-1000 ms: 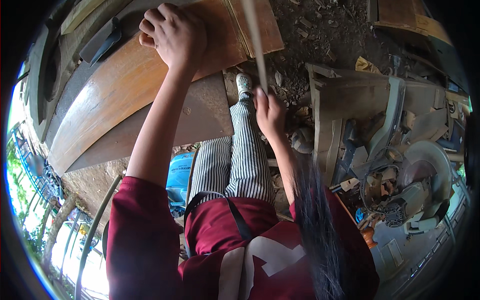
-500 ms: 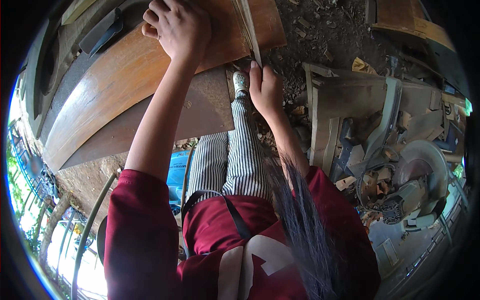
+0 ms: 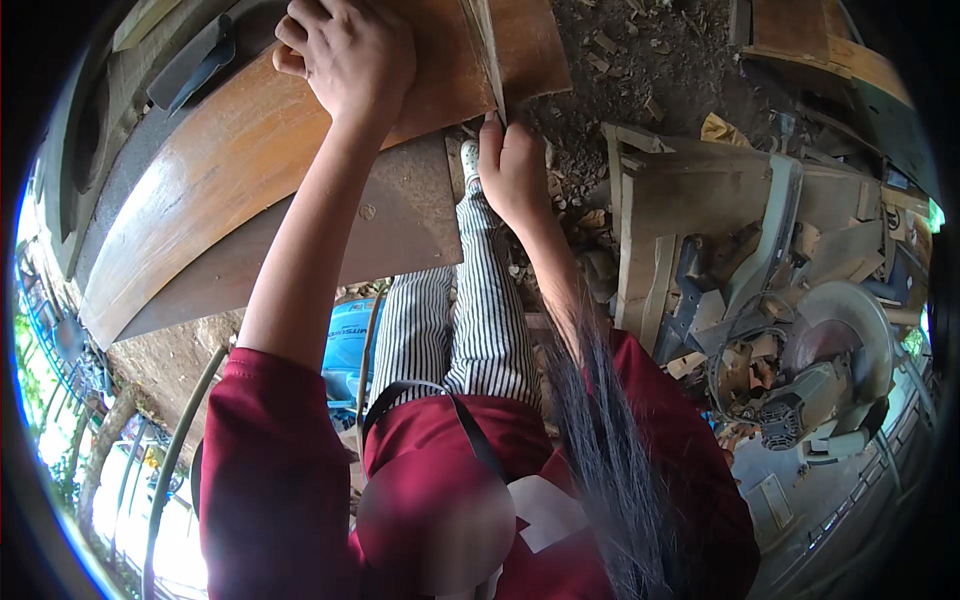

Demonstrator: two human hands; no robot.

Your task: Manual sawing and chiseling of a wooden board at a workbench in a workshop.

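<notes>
A curved brown wooden board (image 3: 200, 190) lies ahead of me, on top of a flat dark brown sheet (image 3: 400, 200). My left hand (image 3: 350, 60) rests on the board with its fingers curled under; whatever they may hold is hidden. At the board's near edge, my right hand (image 3: 513, 170) is closed on the end of a thin pale strip (image 3: 490, 60). This strip runs away from me along a pale line on the board. Its far end is out of the picture, and I cannot tell its kind.
A disc-bladed power saw (image 3: 820, 370) stands at the right among wood scraps. Nearer the middle is an open wooden crate (image 3: 700, 210). Chips litter the dirt ground (image 3: 640, 60). A blue plastic item (image 3: 350, 340) sits left of my striped trouser legs (image 3: 415, 330).
My right hand has shifted slightly left, toward the board's edge, and the strip's near end has swung with it. My left hand stays on the board. The whole view has moved a little.
</notes>
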